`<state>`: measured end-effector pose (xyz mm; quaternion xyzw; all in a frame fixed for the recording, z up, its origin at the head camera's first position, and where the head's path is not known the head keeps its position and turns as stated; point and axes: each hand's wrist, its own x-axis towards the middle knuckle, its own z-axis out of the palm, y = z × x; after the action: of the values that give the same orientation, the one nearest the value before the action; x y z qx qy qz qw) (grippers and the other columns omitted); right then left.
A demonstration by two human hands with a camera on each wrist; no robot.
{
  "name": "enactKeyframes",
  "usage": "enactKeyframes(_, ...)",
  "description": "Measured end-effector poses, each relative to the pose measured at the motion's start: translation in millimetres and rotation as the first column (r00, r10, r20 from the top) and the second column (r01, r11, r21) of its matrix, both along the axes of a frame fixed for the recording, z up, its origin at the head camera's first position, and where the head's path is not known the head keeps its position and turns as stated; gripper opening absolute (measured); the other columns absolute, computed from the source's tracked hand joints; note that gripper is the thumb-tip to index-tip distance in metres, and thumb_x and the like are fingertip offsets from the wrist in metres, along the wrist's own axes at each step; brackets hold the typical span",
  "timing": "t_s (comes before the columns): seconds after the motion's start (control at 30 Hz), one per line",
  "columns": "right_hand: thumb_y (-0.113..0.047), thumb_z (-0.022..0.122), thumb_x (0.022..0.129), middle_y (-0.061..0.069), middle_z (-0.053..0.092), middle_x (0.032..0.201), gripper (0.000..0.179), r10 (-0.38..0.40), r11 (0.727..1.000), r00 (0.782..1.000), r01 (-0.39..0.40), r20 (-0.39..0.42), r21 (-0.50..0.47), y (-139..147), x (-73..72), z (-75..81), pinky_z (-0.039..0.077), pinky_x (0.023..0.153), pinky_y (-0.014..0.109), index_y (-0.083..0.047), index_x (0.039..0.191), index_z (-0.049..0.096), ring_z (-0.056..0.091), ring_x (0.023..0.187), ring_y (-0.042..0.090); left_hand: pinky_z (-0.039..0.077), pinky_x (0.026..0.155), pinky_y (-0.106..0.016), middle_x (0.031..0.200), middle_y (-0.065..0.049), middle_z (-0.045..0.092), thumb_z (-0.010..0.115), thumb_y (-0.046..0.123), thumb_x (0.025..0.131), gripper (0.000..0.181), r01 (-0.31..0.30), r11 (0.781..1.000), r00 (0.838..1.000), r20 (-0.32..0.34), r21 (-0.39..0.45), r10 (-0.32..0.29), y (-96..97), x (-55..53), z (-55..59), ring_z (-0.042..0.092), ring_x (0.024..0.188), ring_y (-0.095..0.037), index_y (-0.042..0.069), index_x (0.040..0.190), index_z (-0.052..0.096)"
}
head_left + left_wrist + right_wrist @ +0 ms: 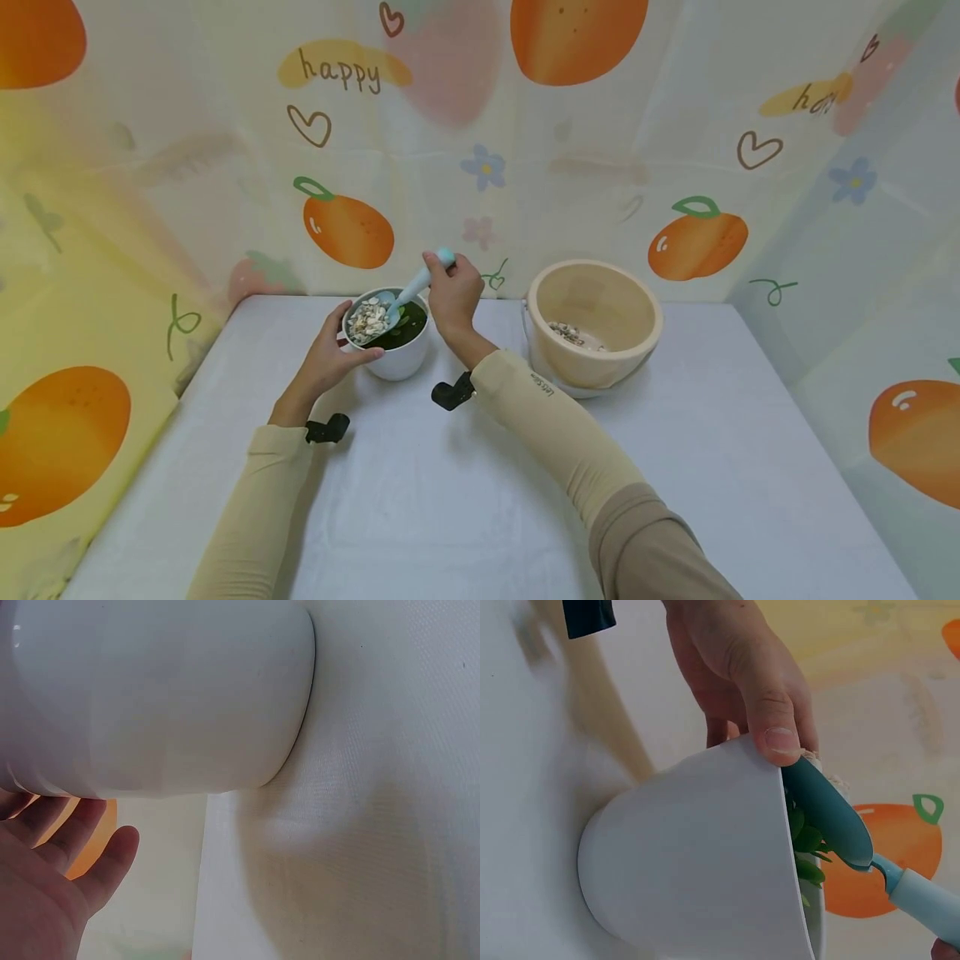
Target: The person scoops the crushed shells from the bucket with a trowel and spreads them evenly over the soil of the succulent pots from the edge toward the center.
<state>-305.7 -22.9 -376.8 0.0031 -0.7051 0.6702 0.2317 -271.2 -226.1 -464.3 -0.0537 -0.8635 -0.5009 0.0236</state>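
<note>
A white flowerpot [401,362] stands upright on the table at left of centre, with green leaves [808,840] and dark soil inside. My left hand [324,354] holds its rim from the left, thumb at the near side, fingers [79,829] around the other. Above the pot's opening, a light blue garden trowel [411,290] slants down to the left, its blade heaped with small white and tan stones [367,321]. My right hand [456,296] grips the trowel handle near its top. In the right wrist view, the blade [829,817] overlaps the pot's mouth beside the left thumb.
Right of the pot stands a beige bucket [585,371] with some small stones [567,333] at the bottom. A white cloth [420,500] covers the table. Fruit-patterned curtains [570,167] hang behind and along both sides.
</note>
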Motion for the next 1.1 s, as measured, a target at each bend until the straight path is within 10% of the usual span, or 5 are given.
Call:
enactKeyframes(0.57,-0.023,0.069,0.091,-0.002,0.037,0.056,0.030,0.009,0.997,0.996,-0.002,-0.084,0.081,0.2,3.5,0.2,0.027,0.051,0.019,0.002,0.078,0.060,0.038,0.055,0.010,0.031,0.112,-0.057,0.159,-0.020,0.023,0.080,0.027,0.079,0.104,0.002,1.000,1.000,-0.008,0.001,-0.002,2.4,1.1,-3.3,0.028,0.143,-0.036,0.005,0.155,0.013)
enactKeyframes(1.1,-0.020,0.070,0.090,-0.002,0.047,0.054,0.027,-0.019,1.000,1.000,0.018,-0.023,-0.021,2.5,-0.8,0.0,0.046,0.054,0.015,0.005,0.081,0.065,0.052,0.053,0.005,0.028,0.114,-0.059,0.158,-0.023,0.020,0.081,0.030,0.078,0.107,0.033,0.997,0.999,0.012,-0.064,-0.032,-2.6,-0.7,6.2,0.025,0.144,-0.039,0.003,0.155,0.011)
